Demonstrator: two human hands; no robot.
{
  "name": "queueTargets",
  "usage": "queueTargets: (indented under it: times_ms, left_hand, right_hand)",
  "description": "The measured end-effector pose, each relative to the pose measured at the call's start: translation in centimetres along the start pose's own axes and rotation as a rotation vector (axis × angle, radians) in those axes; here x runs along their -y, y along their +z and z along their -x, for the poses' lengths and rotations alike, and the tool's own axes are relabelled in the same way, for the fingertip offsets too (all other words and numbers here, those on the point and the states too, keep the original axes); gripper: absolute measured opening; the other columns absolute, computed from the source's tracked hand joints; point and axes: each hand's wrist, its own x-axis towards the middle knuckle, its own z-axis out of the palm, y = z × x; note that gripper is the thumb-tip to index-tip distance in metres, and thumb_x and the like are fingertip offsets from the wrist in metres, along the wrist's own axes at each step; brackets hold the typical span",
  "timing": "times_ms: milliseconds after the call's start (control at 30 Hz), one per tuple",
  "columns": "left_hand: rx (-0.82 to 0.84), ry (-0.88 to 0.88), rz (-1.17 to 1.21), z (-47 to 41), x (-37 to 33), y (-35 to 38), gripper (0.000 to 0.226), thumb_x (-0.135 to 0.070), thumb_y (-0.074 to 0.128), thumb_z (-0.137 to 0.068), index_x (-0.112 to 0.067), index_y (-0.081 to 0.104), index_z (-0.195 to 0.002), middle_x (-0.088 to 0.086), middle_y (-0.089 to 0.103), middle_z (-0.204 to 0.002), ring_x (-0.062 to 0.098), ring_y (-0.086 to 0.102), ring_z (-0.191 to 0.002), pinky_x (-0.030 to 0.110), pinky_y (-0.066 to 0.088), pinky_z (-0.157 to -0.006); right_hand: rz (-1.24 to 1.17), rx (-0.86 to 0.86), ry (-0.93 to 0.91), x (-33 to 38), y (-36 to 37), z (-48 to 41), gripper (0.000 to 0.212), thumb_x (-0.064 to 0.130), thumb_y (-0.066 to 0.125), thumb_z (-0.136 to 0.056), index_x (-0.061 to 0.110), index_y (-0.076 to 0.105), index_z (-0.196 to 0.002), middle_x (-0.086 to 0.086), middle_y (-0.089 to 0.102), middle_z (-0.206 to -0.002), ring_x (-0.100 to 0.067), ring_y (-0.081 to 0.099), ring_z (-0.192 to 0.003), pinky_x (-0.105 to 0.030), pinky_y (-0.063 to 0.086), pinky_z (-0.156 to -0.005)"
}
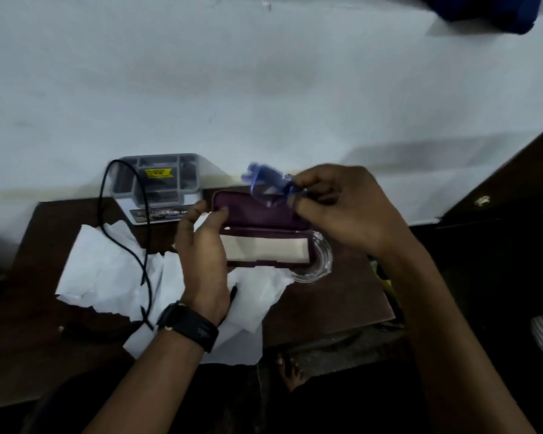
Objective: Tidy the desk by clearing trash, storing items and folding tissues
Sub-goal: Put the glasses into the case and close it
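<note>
- Dark brown desk (342,296) shoved up against a plain white wall (264,89), and it's looking pretty messy from where I'm standing.
- Person is holding an open maroon glasses case (264,245) low over the desk; I can't tell if it's actually resting on anything. The left hand (201,245) is wrapping round its left end, with the thumb up on the lid's edge.
- The right hand (342,208) is pinching a pair of blue-tinted glasses (268,186) by one end and hovering them right over the case lid. They're coming out blurry, so no idea whether the arms are folded.
- I'm guessing the glasses are going into the case, so this is the "storing items" bit. The tissue folding isn't done yet.
- Handling-wise, the glasses are looking light but fragile, and the lenses probably smudge easily. Gripping the frame near the hinge rather than the lens seems the smart way.
- The case is looking stiff and hard-shelled with a soft cream lining, so it's easy to grip at the end like that.
- Crumpled white tissues (107,270) are lying spread under and left of the case. They're soft and floppy, probably best taken by the corners.
- A black cable (141,245) is snaking over the tissues from near a grey desk organizer (157,180) at the back.
- A clear glass dish (322,261) is peeking out by the case's right end, and it's looking heavy-ish and breakable.
- A black watch (188,327) is sitting on the left wrist.
</note>
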Motion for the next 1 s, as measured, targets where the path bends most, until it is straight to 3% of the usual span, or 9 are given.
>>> queueTargets:
  times_ms: [100, 233, 367, 467, 633, 767, 833, 900, 1000]
  left_hand:
    - [-0.019, 0.033, 0.099, 0.0, -0.6, -0.4, 0.058, -0.036, 0.065, -0.076, -0.012, 0.064, -0.129, 0.016, 0.071, -0.125, 0.039, 0.067, -0.113, 0.058, 0.053, -0.09]
    - [-0.031, 0.062, 0.148, -0.2, -1.1, -0.6, 0.058, -0.036, 0.062, -0.074, -0.01, 0.065, -0.126, 0.01, 0.072, -0.102, 0.029, 0.066, -0.095, 0.049, 0.053, -0.081]
    - [-0.087, 0.082, 0.15, -0.1, -1.1, -0.5, 0.053, -0.032, 0.056, -0.076, -0.019, 0.067, -0.127, 0.018, 0.07, -0.126, 0.038, 0.069, -0.114, 0.049, 0.056, -0.083]
    - [-0.104, 0.079, 0.159, -0.3, -1.2, -0.6, 0.055, -0.03, 0.056, -0.077, -0.015, 0.065, -0.129, 0.017, 0.072, -0.12, 0.035, 0.07, -0.103, 0.047, 0.055, -0.081]
    - [-0.095, 0.09, 0.187, -0.6, -1.3, -0.9, 0.051, -0.029, 0.056, -0.08, -0.014, 0.067, -0.128, 0.019, 0.069, -0.126, 0.038, 0.07, -0.107, 0.051, 0.058, -0.08]
    - [-0.083, 0.114, 0.224, -0.6, -2.0, -1.4, 0.056, -0.033, 0.058, -0.077, -0.014, 0.066, -0.128, 0.022, 0.065, -0.131, 0.031, 0.068, -0.103, 0.046, 0.054, -0.08]
    - [-0.071, 0.112, 0.227, -0.8, -2.2, -1.8, 0.052, -0.029, 0.058, -0.081, -0.014, 0.066, -0.13, 0.02, 0.067, -0.131, 0.037, 0.069, -0.115, 0.043, 0.057, -0.081]
    - [-0.021, 0.107, 0.193, -1.0, -2.5, -2.3, 0.046, -0.024, 0.058, -0.086, -0.015, 0.065, -0.131, 0.018, 0.067, -0.132, 0.041, 0.064, -0.123, 0.042, 0.059, -0.079]
    - [0.035, 0.103, 0.057, -0.9, -2.8, -3.2, 0.036, -0.024, 0.054, -0.098, -0.02, 0.064, -0.132, 0.013, 0.07, -0.129, 0.037, 0.066, -0.12, 0.048, 0.058, -0.081]
  right_hand:
    - [0.12, 0.131, -0.074, 0.6, 1.8, 0.5, 0.016, 0.022, 0.079, -0.082, 0.034, 0.078, -0.094, 0.017, 0.074, -0.087, 0.002, 0.071, -0.081, -0.02, 0.057, -0.077]
    - [0.202, 0.204, -0.167, 0.4, 3.8, 0.4, 0.02, 0.022, 0.079, -0.08, 0.027, 0.079, -0.099, 0.012, 0.07, -0.096, -0.004, 0.067, -0.088, -0.03, 0.057, -0.083]
    - [0.25, 0.193, -0.241, 0.2, 4.5, 0.2, 0.025, 0.018, 0.08, -0.079, 0.023, 0.081, -0.104, 0.008, 0.069, -0.102, -0.007, 0.066, -0.091, -0.024, 0.055, -0.083]
    - [0.287, 0.191, -0.279, 0.0, 4.7, 0.0, 0.028, 0.018, 0.079, -0.081, 0.021, 0.081, -0.109, 0.009, 0.068, -0.105, -0.006, 0.063, -0.095, -0.019, 0.052, -0.085]
    - [0.199, 0.072, -0.32, -0.2, 5.0, 0.2, 0.036, 0.027, 0.078, -0.082, 0.031, 0.075, -0.118, 0.016, 0.069, -0.11, -0.008, 0.064, -0.105, -0.038, 0.053, -0.095]
    - [-0.479, -0.412, 0.04, 0.2, 3.5, -0.7, 0.025, 0.029, 0.071, -0.095, 0.027, 0.072, -0.119, 0.011, 0.073, -0.115, -0.005, 0.069, -0.104, -0.027, 0.056, -0.09]
    - [-0.675, -0.295, 0.338, -0.4, 3.7, -0.5, 0.037, 0.048, 0.062, -0.096, 0.029, 0.066, -0.127, 0.003, 0.071, -0.126, -0.018, 0.069, -0.115, -0.046, 0.056, -0.1]
    - [-0.81, -0.032, 0.546, -0.3, 4.8, 0.4, 0.043, 0.059, 0.051, -0.099, 0.027, 0.069, -0.121, -0.001, 0.074, -0.122, -0.027, 0.073, -0.109, -0.055, 0.058, -0.094]
    - [-0.946, 0.11, 0.576, 0.6, 6.1, 1.4, 0.044, 0.053, 0.053, -0.099, 0.02, 0.069, -0.124, -0.009, 0.075, -0.12, -0.032, 0.075, -0.105, -0.054, 0.061, -0.084]
